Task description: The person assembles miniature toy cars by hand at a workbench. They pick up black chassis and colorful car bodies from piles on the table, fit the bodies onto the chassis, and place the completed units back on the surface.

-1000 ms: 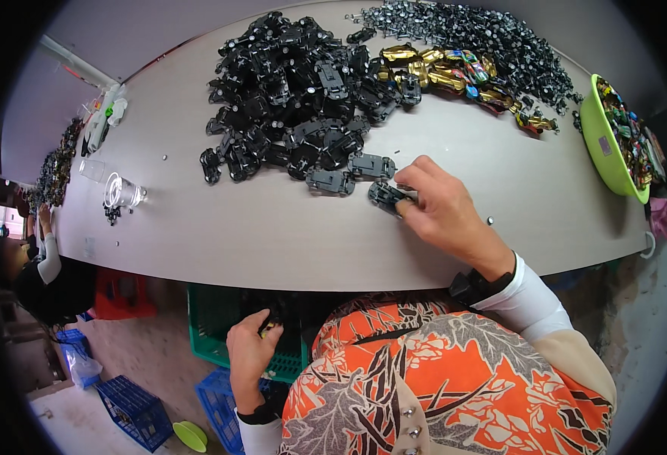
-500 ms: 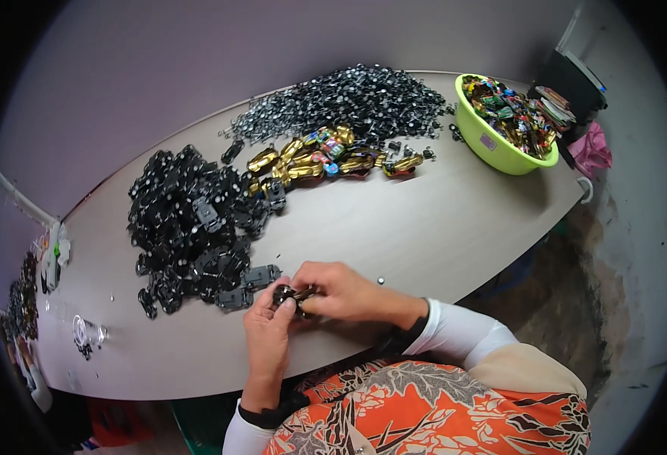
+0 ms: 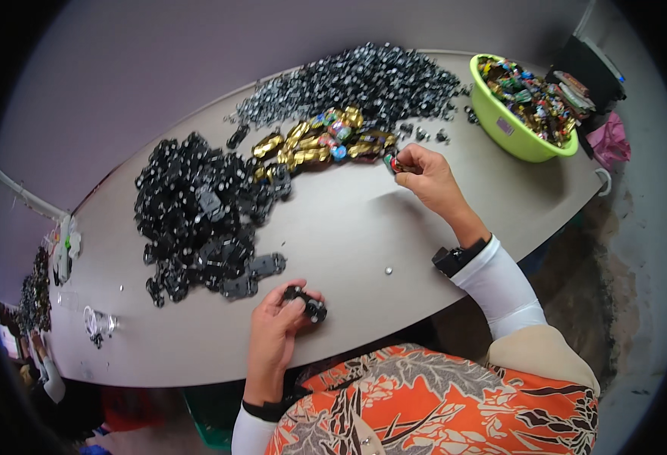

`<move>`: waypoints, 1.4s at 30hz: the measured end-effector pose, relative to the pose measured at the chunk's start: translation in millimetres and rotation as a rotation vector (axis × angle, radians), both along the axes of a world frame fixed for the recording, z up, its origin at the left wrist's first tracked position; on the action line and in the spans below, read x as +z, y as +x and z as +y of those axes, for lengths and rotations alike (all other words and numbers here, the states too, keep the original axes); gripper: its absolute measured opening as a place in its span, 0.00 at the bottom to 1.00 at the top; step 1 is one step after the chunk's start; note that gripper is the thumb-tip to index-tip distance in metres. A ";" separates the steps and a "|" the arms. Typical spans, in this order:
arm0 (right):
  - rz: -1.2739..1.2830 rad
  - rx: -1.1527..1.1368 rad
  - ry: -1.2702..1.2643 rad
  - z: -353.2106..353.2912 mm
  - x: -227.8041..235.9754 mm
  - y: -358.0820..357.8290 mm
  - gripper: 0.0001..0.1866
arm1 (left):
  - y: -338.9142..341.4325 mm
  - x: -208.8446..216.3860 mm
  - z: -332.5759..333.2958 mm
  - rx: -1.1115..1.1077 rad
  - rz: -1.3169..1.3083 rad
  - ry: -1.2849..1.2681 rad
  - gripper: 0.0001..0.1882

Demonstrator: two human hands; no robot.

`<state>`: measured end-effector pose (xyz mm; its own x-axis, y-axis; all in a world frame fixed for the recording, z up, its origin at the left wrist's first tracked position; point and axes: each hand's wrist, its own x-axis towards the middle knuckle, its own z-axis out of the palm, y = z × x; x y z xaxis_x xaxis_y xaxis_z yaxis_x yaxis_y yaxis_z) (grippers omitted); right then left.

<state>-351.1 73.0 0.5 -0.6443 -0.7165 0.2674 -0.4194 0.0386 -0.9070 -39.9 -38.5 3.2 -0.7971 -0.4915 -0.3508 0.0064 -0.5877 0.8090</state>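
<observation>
Hands, moved: since half a second ago, when we saw both together over one dark piece, they have parted; the right hand (image 3: 436, 184) has gone up and right, the left hand (image 3: 274, 322) stays at lower centre.
Right hand: thumb and fingers nearly closed, pinching a small red-and-green piece (image 3: 393, 161) right of centre; we cannot make out its full shape.
Left hand: fingers half curled, thumb laid over a black toy-car piece (image 3: 307, 305) at lower centre, near the table's (image 3: 348, 235) front edge.
Gold car shells (image 3: 310, 144): we find them in a row at upper centre, just left of the right hand.
Black heap (image 3: 189, 205): more car pieces, left of centre, with a grey car base (image 3: 267, 265) at its lower right.
Small parts (image 3: 356, 80): heaped along the upper middle.
Green basin (image 3: 511, 140): upper right, filled with colourful pieces.
</observation>
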 end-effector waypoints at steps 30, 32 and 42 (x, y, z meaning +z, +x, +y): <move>0.533 0.682 -0.228 -15.9 6.2 156.5 0.20 | 18.3 -17.0 -6.5 -0.079 0.259 0.415 0.17; 0.441 0.608 -0.189 -10.2 11.9 153.9 0.19 | 21.0 -12.1 -6.9 -0.075 0.271 0.393 0.20; -0.598 0.483 0.015 6.7 18.7 169.7 0.20 | 21.2 -8.8 0.9 0.015 0.261 0.262 0.25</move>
<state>-181.4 79.7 19.3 -0.2910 -0.9559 -0.0403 0.1692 -0.0100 -0.9855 -18.7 -37.7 -5.6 -0.8697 -0.4242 -0.2523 0.2025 -0.7729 0.6013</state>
